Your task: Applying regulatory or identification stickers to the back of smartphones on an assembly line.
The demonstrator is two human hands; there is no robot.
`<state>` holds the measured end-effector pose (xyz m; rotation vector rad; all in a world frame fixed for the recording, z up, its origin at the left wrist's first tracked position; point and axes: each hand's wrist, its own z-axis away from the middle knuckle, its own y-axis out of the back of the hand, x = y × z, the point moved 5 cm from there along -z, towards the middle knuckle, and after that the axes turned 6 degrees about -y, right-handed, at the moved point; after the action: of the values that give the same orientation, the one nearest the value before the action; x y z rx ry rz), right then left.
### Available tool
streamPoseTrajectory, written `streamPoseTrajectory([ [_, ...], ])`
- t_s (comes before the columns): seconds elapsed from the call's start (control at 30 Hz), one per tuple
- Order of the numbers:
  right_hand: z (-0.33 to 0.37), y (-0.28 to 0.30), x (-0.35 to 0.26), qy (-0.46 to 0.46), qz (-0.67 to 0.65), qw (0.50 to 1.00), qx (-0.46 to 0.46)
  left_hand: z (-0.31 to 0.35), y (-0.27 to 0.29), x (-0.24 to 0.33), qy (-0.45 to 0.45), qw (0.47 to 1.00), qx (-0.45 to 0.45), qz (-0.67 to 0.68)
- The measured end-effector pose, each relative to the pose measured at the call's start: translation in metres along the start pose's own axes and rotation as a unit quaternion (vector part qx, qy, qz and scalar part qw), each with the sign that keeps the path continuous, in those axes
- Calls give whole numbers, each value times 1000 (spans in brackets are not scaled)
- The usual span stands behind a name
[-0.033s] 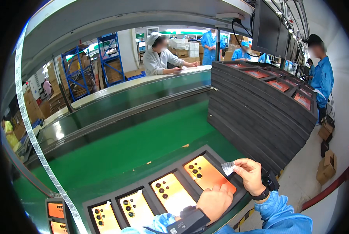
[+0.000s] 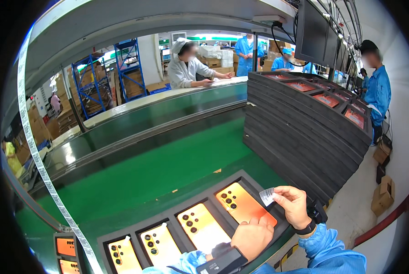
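Observation:
A black foam tray holds several orange phones, camera side up, each in its own slot. My left hand lies over the lower end of the rightmost phone, fingers bent and close together against it; the fingertips are partly hidden. Between the thumb and fingers of my right hand is a small clear label with faint print, held above the tray's right edge. Left of that phone lie another phone and two more, these two with small white tabs at their top edges.
Behind the tray runs a green work surface. A tall stack of black foam trays rises at the right. A long printed strip hangs at the left, near a smaller phone tray. Co-workers are beyond the bench.
The clear label in my right hand has tilted very slightly. Both hands otherwise stay in place.

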<state>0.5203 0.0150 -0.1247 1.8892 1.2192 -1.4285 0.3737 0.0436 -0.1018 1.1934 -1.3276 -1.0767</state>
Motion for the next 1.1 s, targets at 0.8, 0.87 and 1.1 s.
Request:
streamPoseTrajectory([
  [0.8,8,1,-6,44,137,989,31,4,-8,-8,-36,996,77,25],
  [0.87,-2,5,-1,46,148,988,17,-8,-16,-22,-37,995,42,84],
  [1.1,-15,-4,-4,-36,63,993,-93,-15,3,-50,37,978,87,186],
])
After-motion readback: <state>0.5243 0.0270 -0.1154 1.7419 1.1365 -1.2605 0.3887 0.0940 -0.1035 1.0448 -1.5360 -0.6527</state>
